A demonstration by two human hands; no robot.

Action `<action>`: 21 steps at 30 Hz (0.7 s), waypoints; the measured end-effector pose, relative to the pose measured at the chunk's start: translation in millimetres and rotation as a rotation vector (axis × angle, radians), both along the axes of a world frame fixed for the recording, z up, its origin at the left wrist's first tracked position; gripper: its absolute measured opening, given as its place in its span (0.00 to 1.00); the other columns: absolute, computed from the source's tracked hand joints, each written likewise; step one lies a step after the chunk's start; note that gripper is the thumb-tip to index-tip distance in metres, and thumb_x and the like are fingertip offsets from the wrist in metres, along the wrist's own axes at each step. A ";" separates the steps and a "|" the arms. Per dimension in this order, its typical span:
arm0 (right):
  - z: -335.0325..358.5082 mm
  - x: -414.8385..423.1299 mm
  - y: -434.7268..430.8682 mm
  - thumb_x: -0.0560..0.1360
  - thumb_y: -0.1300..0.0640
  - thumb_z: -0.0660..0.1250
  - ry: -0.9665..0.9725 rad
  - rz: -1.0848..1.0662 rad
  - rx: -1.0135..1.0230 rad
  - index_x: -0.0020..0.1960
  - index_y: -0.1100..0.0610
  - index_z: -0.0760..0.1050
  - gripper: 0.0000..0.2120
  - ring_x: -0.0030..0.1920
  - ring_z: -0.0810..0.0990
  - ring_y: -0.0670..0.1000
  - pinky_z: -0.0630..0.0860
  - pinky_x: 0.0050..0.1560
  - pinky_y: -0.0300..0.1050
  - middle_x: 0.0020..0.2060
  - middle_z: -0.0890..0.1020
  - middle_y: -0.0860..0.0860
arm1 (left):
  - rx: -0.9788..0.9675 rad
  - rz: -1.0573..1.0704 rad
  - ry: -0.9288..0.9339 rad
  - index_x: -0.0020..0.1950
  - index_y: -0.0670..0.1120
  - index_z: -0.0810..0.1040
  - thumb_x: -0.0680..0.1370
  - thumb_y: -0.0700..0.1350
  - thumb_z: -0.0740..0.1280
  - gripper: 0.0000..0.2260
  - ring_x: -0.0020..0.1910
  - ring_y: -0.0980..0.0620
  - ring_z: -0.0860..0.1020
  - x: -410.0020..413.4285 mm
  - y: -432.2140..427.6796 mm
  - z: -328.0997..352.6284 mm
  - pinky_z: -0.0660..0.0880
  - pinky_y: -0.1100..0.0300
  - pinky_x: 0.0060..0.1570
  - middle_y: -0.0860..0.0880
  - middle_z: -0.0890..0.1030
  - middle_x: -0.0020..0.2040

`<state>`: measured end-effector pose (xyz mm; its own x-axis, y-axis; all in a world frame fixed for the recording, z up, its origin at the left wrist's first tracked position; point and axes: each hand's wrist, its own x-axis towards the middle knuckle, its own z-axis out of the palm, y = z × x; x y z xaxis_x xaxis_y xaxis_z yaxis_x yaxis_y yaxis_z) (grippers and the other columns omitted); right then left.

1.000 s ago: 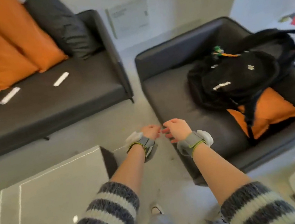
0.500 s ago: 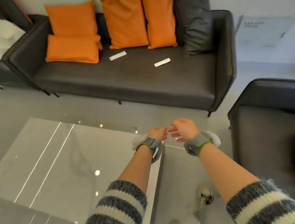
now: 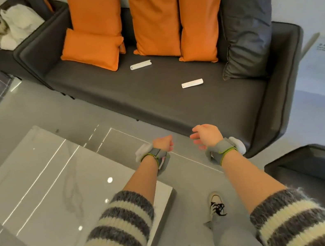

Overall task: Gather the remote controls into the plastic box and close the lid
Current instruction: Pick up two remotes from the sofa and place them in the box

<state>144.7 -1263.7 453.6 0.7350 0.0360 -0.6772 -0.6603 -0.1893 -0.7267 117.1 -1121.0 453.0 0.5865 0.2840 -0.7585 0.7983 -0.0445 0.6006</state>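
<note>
While both hands hang empty in front of the sofa, the scene reads as follows.

Near remote: the white remote control (image 3: 192,83) lies flat on the sofa seat, towards its right end, just left of the dark grey cushion.
Far remote: a second white remote control (image 3: 140,65) lies flat further back on the seat, between the small orange cushion and the tall orange cushions, well apart from the first.
Plastic box: not in view.
Left hand: the left hand (image 3: 162,143) is loosely curled with the fingers folded in, holding nothing, above the floor near the table corner.
Right hand: the right hand (image 3: 206,134) is relaxed with the fingers spread slightly, holding nothing, above the front edge of the sofa.
Hand spacing: apart, a clear gap between them; both well short of the remotes.
Wrists: each carries a grey strap with a green edge.
Sleeves: striped knit, pushed up the forearms.
Sofa: the dark grey sofa (image 3: 152,94) stands against the wall.
Table: a glossy grey table (image 3: 44,187) stands left of the arms.
Foot: one white shoe (image 3: 216,203) shows on the floor between the arms.
</note>
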 end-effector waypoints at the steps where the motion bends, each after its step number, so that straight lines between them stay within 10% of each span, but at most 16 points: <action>1: 2.9 14.6 -9.7 0.77 0.57 0.60 0.005 -0.011 0.002 0.49 0.56 0.72 0.04 0.31 0.75 0.49 0.68 0.31 0.40 0.33 0.79 0.50 | -0.002 0.022 -0.016 0.35 0.47 0.70 0.79 0.45 0.59 0.13 0.38 0.54 0.75 16.0 -6.7 1.2 0.65 0.62 0.32 0.47 0.76 0.47; 13: -14.2 168.5 -25.9 0.77 0.58 0.58 0.069 0.038 -0.018 0.52 0.58 0.71 0.06 0.31 0.74 0.49 0.70 0.32 0.40 0.37 0.80 0.54 | -0.122 0.078 -0.001 0.34 0.46 0.64 0.81 0.42 0.57 0.15 0.30 0.54 0.64 173.7 -52.9 9.1 0.60 0.72 0.13 0.49 0.66 0.33; 21: -9.2 280.6 -17.7 0.77 0.57 0.58 -0.009 -0.018 -0.083 0.51 0.58 0.70 0.06 0.31 0.75 0.48 0.70 0.34 0.40 0.44 0.80 0.56 | -0.051 -0.042 0.023 0.38 0.49 0.73 0.79 0.52 0.59 0.12 0.34 0.59 0.75 285.4 -18.0 -10.1 0.66 0.61 0.34 0.53 0.77 0.43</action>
